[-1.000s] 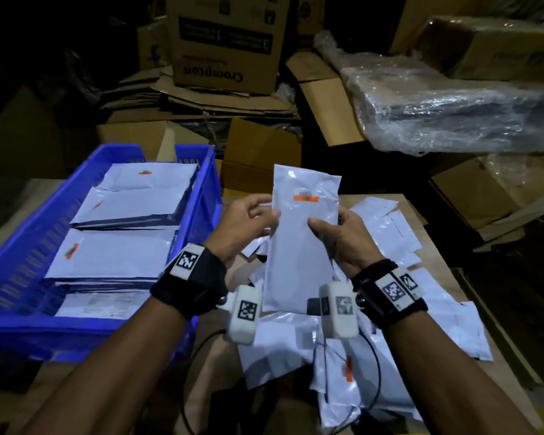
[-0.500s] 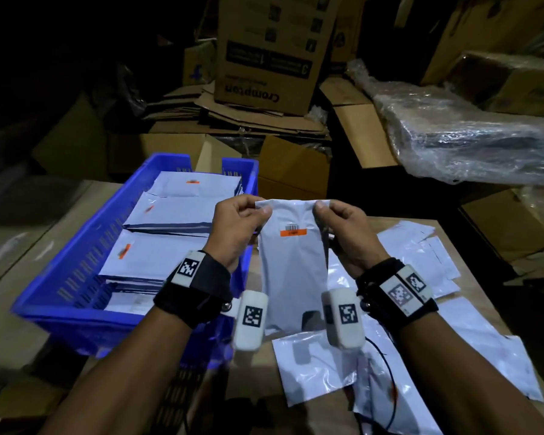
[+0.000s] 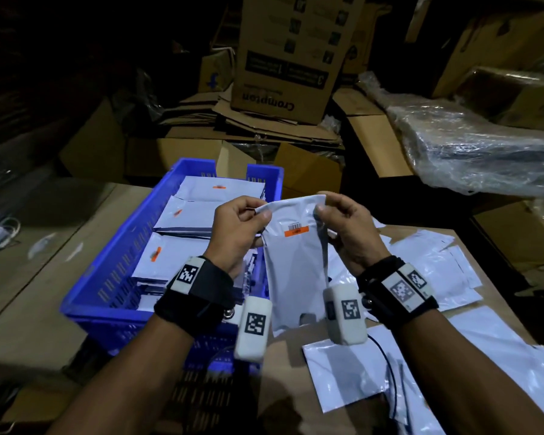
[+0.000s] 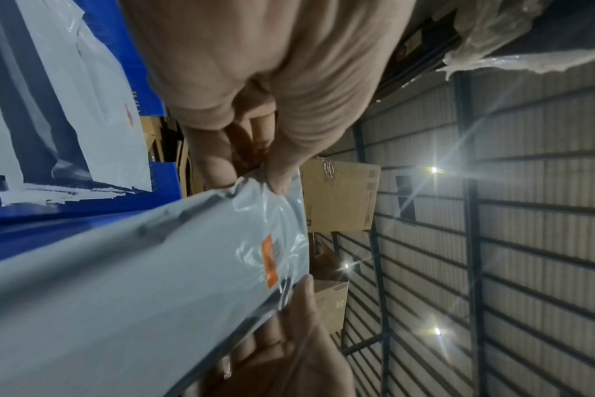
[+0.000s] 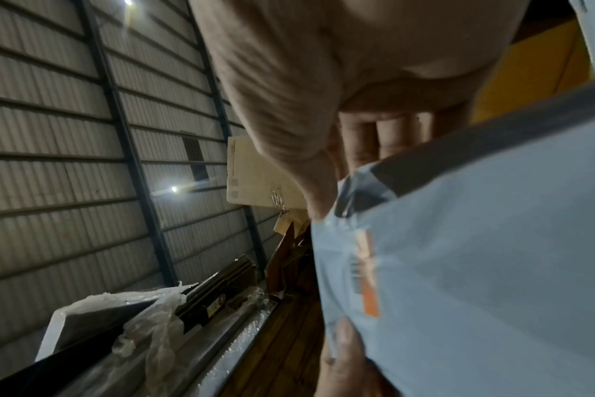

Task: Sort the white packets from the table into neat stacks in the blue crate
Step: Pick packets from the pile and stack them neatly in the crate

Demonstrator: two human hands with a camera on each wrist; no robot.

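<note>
White packet (image 3: 291, 265) hangs above the table (image 3: 289, 365), just right of the blue crate (image 3: 113, 277), pinched at its top corners by the left hand (image 3: 237, 233) and right hand (image 3: 343, 230). Keep the top edge taut, label up, and lower it squarely onto a matching stack (image 3: 182, 246).

Blur, crops and hidden edges around the held packet

The barcode on the held packet's (image 3: 292, 265) orange label (image 3: 296, 231) is too small to read; in the right wrist view that label (image 5: 369, 274) smears into a streak. The left hand (image 3: 237, 229) and its wrist camera cover part of the blue crate's (image 3: 107, 277) near stacks, so their count can't be told. The left wrist view crops the packet (image 4: 136, 295) at its left and bottom edges, and the right hand (image 4: 282, 357) runs off the bottom. Loose packets (image 3: 421, 268) on the table overlap, edges hidden under one another.
</note>
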